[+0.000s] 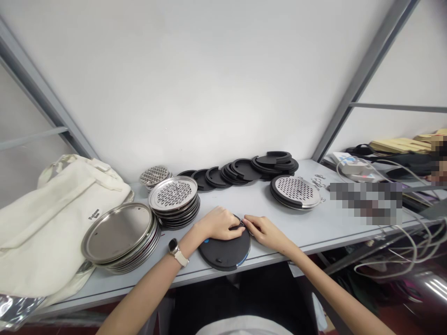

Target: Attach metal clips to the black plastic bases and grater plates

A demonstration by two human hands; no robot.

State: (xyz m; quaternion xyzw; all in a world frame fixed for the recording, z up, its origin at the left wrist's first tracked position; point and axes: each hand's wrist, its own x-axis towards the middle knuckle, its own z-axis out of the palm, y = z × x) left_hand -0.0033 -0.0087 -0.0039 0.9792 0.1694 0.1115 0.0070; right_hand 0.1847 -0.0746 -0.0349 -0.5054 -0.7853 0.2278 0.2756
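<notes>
A round black disc (225,253) lies near the table's front edge, with a thin bluish rim showing at its lower right. My left hand (220,223) rests over its far side, fingers curled over the edge and thumb stretched across the top. At the disc's far right rim, my right hand (261,231) pinches a small shiny metal clip (241,222). Both sets of fingertips meet there, and they partly hide the clip. To the right lies a perforated metal grater disc (296,190) in a black holder, with loose metal clips (317,180) beyond it.
Stacked plain metal discs (118,232) and coarse grater discs (174,193) stand on the left. Black holders (244,170) lie overlapping along the wall. A cream cloth bag (63,223) covers the left end. White cables (415,242) hang at right, near a partly visible person (439,160).
</notes>
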